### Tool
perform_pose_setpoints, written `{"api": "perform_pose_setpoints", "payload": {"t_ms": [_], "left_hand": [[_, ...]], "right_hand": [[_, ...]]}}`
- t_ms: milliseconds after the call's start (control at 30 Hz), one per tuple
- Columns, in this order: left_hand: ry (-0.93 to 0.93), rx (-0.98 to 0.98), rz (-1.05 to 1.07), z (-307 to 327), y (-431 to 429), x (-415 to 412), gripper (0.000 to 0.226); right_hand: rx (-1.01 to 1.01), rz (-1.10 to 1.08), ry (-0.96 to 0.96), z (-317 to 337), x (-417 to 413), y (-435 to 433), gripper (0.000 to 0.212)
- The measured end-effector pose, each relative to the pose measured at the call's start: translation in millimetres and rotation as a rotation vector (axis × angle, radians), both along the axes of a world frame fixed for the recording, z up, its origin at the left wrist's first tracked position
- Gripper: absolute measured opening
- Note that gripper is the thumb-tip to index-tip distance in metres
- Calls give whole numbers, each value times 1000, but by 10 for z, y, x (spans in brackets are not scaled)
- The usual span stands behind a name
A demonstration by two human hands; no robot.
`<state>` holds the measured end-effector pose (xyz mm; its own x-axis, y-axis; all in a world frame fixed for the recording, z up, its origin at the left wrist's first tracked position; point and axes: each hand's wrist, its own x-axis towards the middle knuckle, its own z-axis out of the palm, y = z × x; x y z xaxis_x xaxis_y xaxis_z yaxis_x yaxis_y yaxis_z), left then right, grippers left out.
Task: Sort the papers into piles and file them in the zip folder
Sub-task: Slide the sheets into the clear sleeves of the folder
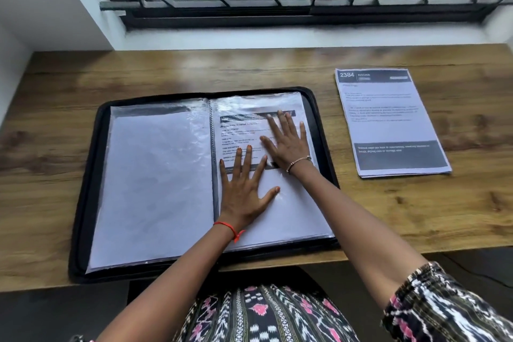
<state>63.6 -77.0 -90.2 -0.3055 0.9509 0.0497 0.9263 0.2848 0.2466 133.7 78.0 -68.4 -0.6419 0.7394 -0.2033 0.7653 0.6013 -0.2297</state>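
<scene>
zip folder point(83, 197): lay open and flat on the worktop point(416, 219); its right-hand sleeve point(299, 211) held a printed sheet, its left sleeve point(155, 180) a blank-looking one; left hand point(244, 197) and right hand point(288, 147): both flat, fingers spread, pressing the right-hand sleeve, gripping nothing; stack of papers point(388, 125): well apart to the right, unfiled; judged partly done, with that stack and the zipping left
</scene>
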Motion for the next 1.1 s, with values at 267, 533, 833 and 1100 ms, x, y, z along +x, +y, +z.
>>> {"api": "perform_pose_setpoints", "payload": {"t_ms": [267,533,833,1100], "left_hand": [[25,10,10,-15,4,1,76],[8,-5,13,3,-10,2,77],[-19,-25,6,25,-19,-20,78],[-186,23,14,74,-37,-54,81]], "right_hand": [[12,-181,201,-65,320,-40,82],[135,-336,140,92,333,-144,63],[114,-398,296,176,369,-45,54],[-364,-542,641,424,394,116,52]]}}
